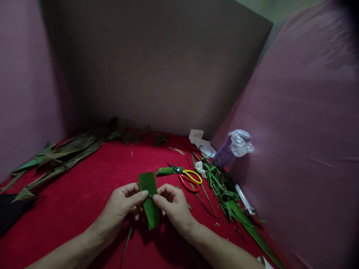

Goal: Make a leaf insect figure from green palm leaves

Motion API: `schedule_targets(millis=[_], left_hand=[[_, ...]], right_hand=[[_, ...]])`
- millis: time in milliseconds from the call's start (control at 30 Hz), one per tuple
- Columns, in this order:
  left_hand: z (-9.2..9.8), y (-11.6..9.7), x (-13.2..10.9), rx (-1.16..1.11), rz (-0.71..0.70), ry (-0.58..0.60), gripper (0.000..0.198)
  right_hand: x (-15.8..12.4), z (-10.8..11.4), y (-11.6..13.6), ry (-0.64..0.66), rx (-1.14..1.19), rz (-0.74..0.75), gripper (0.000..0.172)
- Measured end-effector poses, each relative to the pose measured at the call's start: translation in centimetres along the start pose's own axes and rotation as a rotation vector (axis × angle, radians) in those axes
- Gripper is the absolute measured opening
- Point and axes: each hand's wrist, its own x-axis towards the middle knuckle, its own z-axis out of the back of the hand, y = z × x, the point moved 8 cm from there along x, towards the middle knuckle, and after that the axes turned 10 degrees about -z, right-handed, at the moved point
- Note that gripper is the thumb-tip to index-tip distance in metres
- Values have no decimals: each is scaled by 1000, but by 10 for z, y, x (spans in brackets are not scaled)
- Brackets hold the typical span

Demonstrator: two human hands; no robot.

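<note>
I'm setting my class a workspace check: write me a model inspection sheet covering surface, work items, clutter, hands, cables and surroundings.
Surface: red covering, strewn with plant pieces.
Work items: leaf piece held up in both hands; scissors lying beyond, yellow and red handles.
Clutter: long leaves at left; green scraps at right; white cards; thin sticks; purple container with clear plastic at its top; dark item at left edge, unidentifiable.
Hands: left hand and right hand both pinch the leaf piece, thumbs facing the camera.
Cables: nothing seen.
Surroundings: grey panel behind, pink walls either side.
</note>
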Motion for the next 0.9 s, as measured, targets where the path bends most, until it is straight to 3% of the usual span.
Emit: schedule_targets(millis=[433, 733, 900], left_hand=[[2, 0, 2, 11, 10, -26, 22], [-2, 1, -1, -55, 27, 27, 18], [-3, 0, -2, -14, 21, 53, 18]], right_hand=[[2, 3, -2, -43, -92, 3, 25], [1, 1, -5, 3, 56, -82, 25], [1, 4, -4, -38, 75, -52, 24]])
